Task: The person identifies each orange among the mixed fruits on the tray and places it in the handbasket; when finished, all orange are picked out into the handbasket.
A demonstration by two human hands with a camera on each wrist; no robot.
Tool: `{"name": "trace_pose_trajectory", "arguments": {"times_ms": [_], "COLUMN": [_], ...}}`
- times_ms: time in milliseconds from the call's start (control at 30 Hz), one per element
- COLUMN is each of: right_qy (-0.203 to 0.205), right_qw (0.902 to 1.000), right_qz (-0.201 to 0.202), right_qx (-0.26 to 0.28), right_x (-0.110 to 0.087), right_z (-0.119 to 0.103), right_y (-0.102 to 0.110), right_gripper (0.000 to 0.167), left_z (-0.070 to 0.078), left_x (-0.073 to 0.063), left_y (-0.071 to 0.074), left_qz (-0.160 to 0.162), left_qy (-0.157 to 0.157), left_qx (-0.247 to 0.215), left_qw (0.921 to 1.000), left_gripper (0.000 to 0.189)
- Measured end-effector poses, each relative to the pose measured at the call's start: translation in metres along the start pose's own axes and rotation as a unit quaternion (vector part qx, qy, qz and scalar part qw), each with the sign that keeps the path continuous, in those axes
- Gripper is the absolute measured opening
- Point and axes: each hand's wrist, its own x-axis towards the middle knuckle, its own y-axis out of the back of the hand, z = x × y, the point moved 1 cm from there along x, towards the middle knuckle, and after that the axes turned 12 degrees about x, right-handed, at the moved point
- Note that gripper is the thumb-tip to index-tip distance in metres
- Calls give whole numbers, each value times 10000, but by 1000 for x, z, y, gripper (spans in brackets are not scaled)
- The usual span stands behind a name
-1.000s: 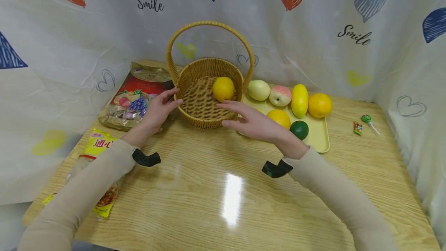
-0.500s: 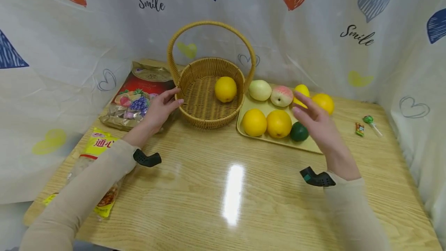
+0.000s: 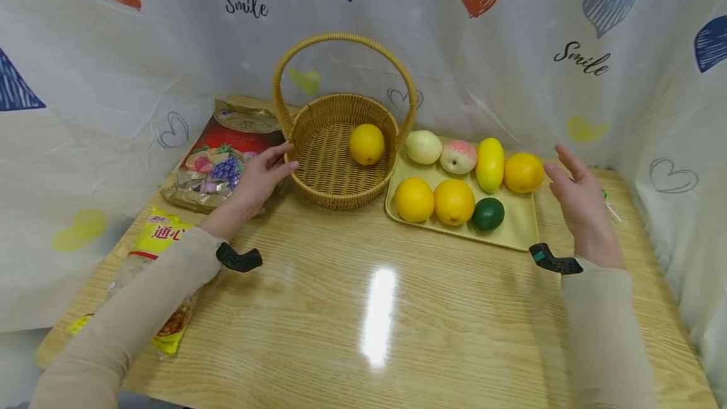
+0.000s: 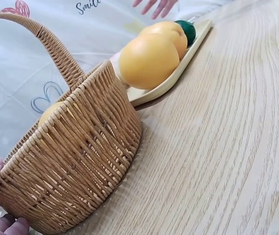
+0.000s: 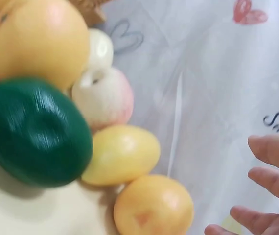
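Note:
My left hand [image 3: 264, 172] holds the left side of a round wicker basket [image 3: 341, 199] by its rim. In the left wrist view its fingers [image 4: 5, 224] curl against the basket's wall. One orange [image 3: 366, 144] lies inside, under the tall arched handle. My right hand [image 3: 585, 204], fingers spread and holding nothing, hovers just right of a pale yellow tray [image 3: 517, 226]. Nearest to it is the orange [image 3: 523, 172] at the tray's back right corner. Beside that stands a long yellow fruit [image 3: 490, 165], then a pinkish peach [image 3: 458, 156] and a pale green fruit [image 3: 423, 147].
Two oranges [image 3: 414, 199] and a dark green fruit [image 3: 488, 214] fill the tray's front row. Left of the basket lies a red and gold bag [image 3: 221, 156], with a yellow snack packet [image 3: 161, 232] nearer. A lollipop [image 3: 612, 209] is partly hidden behind my right hand.
My right hand has moved from the basket's front right, across the tray, to the tray's right side, still empty. My left hand has stayed at the basket.

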Motion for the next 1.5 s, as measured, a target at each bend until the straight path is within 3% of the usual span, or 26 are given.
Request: {"name": "trace_pose_trajectory", "arguments": {"times_ms": [233, 467, 667, 1067, 1500], "right_qy": [-249, -626, -633, -285, -99], "right_qw": [9950, 9888, 9815, 9658, 9680], "right_qz": [-348, -1056, -1299, -1353, -1229], "right_qx": [-908, -843, -1255, -2193, -2186], "right_x": [29, 53, 57, 55, 56], "right_z": [8, 17, 17, 17, 21], "right_y": [14, 16, 10, 4, 6], "right_gripper": [74, 86, 93, 81, 81], "left_z": [1, 1, 0, 1, 0], "left_x": [0, 0, -1, -2, -2], "left_y": [-1, 0, 0, 0, 0], "left_qz": [-37, -50, -64, -46, -47], "left_qy": [-34, -19, -87, -62, -90], "left_qx": [-24, -48, -76, -46, -86], "left_qw": [10000, 10000, 9999, 10000, 9999], "left_gripper": [58, 57, 57, 58, 58]}}
